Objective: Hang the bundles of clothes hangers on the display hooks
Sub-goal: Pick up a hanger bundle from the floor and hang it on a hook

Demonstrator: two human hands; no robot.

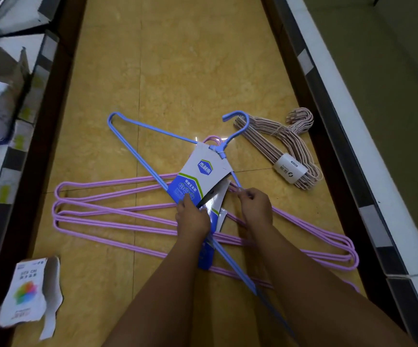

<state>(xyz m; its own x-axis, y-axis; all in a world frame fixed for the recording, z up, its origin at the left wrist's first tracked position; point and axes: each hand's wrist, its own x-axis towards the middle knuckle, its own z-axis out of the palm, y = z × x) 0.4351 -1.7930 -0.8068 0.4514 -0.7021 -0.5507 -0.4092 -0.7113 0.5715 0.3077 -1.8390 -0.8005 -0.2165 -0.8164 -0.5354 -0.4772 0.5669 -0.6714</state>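
Both hands work low over a yellow tiled floor (178, 58) in a shop aisle: the left hand (192, 219) pinches the lower edge of a blue-and-white cardboard label (201, 175) wrapped round the blue hanger (138, 151), while the right hand (255, 205) pinches a thin arm of that hanger just beside the label's torn flap. Seen from the head camera, the blue hanger lies slantwise across a loose spread of purple hangers (108, 216), its hook pointing away from the person, its long bar running back between the forearms. A tied bundle of pale pink hangers (284, 146), banded with a white sleeve, rests on the floor well apart to the right, close to the base of the right-hand shelving (340, 101). A torn white packaging card (29, 294) lies at lower left, near the left-hand shelves (7, 96). No display hooks appear in view. The step in hand looks like gathering or re-banding the loose hangers into a bundle, before any hanging. The next move probably calls for squaring the hooks together, securing the label, then lifting the set as one.
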